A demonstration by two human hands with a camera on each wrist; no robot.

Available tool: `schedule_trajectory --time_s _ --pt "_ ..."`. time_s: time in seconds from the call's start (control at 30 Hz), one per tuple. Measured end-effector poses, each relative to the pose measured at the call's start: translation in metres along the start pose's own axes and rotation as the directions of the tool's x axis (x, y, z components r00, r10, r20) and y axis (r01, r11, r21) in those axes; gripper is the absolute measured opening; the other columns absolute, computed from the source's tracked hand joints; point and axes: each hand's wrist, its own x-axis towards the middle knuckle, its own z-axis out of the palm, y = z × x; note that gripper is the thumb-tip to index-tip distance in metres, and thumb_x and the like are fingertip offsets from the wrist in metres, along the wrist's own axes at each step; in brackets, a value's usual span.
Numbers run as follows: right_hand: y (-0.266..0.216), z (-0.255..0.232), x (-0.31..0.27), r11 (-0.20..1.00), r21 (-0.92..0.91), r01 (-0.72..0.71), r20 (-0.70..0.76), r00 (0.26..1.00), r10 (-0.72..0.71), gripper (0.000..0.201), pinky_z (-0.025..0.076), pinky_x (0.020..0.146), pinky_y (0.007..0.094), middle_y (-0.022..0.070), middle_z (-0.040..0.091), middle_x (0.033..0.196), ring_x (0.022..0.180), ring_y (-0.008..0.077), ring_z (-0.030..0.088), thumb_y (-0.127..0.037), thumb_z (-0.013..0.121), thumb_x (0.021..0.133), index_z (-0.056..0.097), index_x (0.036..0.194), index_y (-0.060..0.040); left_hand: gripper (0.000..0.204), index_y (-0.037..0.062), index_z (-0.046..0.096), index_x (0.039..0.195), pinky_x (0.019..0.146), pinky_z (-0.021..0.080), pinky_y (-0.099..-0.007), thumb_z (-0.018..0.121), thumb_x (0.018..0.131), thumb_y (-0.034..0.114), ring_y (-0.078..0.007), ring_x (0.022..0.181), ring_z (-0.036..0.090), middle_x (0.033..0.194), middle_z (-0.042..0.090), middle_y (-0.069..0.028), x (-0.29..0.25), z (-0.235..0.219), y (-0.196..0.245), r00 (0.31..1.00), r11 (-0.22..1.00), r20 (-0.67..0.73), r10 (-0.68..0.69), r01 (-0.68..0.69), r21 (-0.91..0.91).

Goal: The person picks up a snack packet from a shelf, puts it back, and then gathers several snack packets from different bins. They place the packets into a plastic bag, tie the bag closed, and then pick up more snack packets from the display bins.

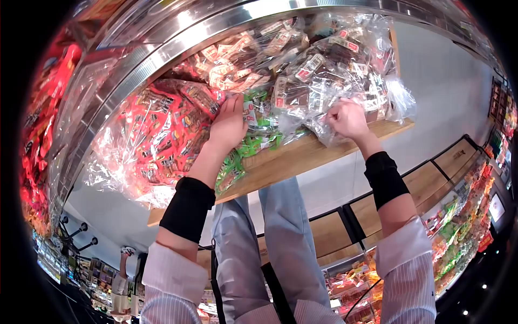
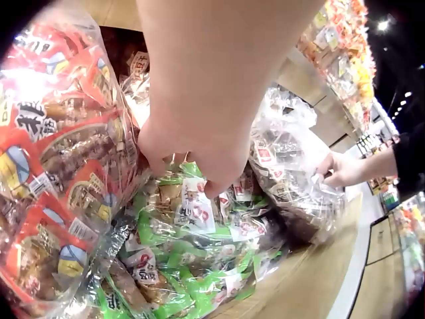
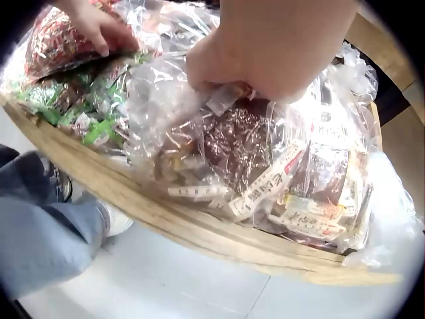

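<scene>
“Wooden board (image 1: 291,156) nearest; what is held above it?”

“Gathered film of the clear bag (image 1: 315,92), pinched by the right hand (image 1: 348,117). The left hand (image 1: 229,127), fingers loosely extended, is laid where green packets (image 1: 259,141) meet the red bag (image 1: 162,127).”

“Handling?”

“Slippery, soft, probably heavy; best supported beneath. Beyond, metal trim (image 1: 178,38) is seen.”

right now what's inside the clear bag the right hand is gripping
Dark brown packs with white labels show through the clear bag; whatever lies directly beneath the right hand is covered.
</scene>
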Motion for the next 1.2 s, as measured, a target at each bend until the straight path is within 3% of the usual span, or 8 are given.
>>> schedule_trajectory --time_s 0.2,0.57,0.63,0.8,0.87,0.97,1.0,1.2 --pt "-0.01 -0.021 0.025 0.928 -0.105 -0.357 0.376 0.85 0.369 0.01 0.047 0.06 0.0333 0.0087 0.061 0.066 0.063 0.0259 0.058 -0.019 0.054 0.059 0.064 0.058 -0.0193 0.054 0.0002 0.037 0.118 0.09 0.034 -0.0335 0.052 0.067 0.009 -0.0256 0.109 0.038 0.118 0.04 -0.0113 0.009 0.003 0.009 0.993 0.99 -0.06 0.105 -0.099 0.098" --pt "-0.034 -0.024 0.038 0.868 -0.212 -0.449 0.36 0.79 0.496 0.012 0.047 0.062 0.0331 0.0074 0.062 0.07 0.067 0.024 0.06 -0.019 0.054 0.062 0.065 0.063 -0.02 0.053 0.0074 0.037 0.122 0.094 0.027 -0.0358 0.048 0.069 0.012 -0.018 0.114 0.035 0.122 0.039 -0.0044 0.011 0.027 0.019 0.963 0.955 -0.257 0.086 -0.006 0.298" --pt "-0.038 -0.029 0.039 0.912 -0.125 -0.391 0.492 0.773 0.399 0.01 0.048 0.062 0.0319 0.0078 0.062 0.07 0.067 0.0235 0.06 -0.021 0.056 0.061 0.065 0.063 -0.0169 0.053 0.0074 0.036 0.122 0.094 0.026 -0.0365 0.047 0.07 0.01 -0.0173 0.116 0.034 0.123 0.038 -0.0053 0.008 0.026 0.021 0.956 0.957 -0.276 0.104 -0.021 0.289" --pt "-0.101 -0.029 0.039 0.82 0.491 -0.295 0.187 0.955 0.231 0.015 0.045 0.059 0.0319 0.0064 0.058 0.065 0.063 0.0231 0.056 -0.014 0.062 0.062 0.059 0.074 -0.005 0.049 0.0064 0.036 0.121 0.088 0.031 -0.0345 0.044 0.073 0.012 -0.0192 0.11 0.038 0.118 0.041 -0.0066 0.016 0.021 0.006 0.972 0.966 -0.207 0.114 -0.06 0.252" --pt "-0.121 -0.021 0.051 0.896 0.405 0.18 -0.105 0.983 -0.15 0.021 0.044 0.068 0.0329 0.0076 0.056 0.077 0.076 0.024 0.054 -0.01 0.064 0.06 0.057 0.079 -0.0039 0.042 0.006 0.042 0.114 0.082 0.033 -0.0319 0.044 0.073 0.017 -0.0194 0.098 0.043 0.106 0.046 -0.0064 0.026 0.014 0.008 0.974 0.951 -0.177 0.142 -0.084 0.297" --pt "-0.134 0.0 0.079 0.945 0.17 0.278 -0.257 0.939 -0.23 0.027 0.04 0.08 0.0333 0.0051 0.055 0.086 0.088 0.0199 0.05 -0.02 0.066 0.058 0.058 0.079 -0.0059 0.036 0.0068 0.047 0.107 0.081 0.033 -0.03 0.046 0.072 0.019 -0.019 0.095 0.044 0.101 0.047 -0.0058 0.033 0.002 0.017 0.998 0.942 -0.012 0.054 -0.047 0.333" --pt "-0.13 0.008 0.084 0.955 0.161 0.249 -0.16 0.962 -0.224 0.031 0.036 0.085 0.0357 0.0062 0.055 0.089 0.092 0.0204 0.049 -0.023 0.066 0.057 0.058 0.084 -0.008 0.028 0.0074 0.051 0.097 0.079 0.033 -0.0286 0.046 0.072 0.019 -0.0181 0.093 0.045 0.094 0.05 -0.0047 0.031 0.012 0.009 0.968 0.936 -0.177 0.177 -0.11 0.335" --pt "-0.079 0.017 0.091 0.93 -0.024 0.368 -0.015 0.93 -0.368 0.019 0.033 0.09 0.0366 0.0058 0.055 0.084 0.092 0.022 0.048 -0.015 0.058 0.058 0.058 0.075 -0.0086 0.025 0.0058 0.05 0.09 0.079 0.035 -0.0314 0.052 0.068 0.017 -0.02 0.094 0.046 0.091 0.05 -0.0068 0.039 0.018 0.016 0.992 0.917 -0.098 0.081 -0.036 0.397"
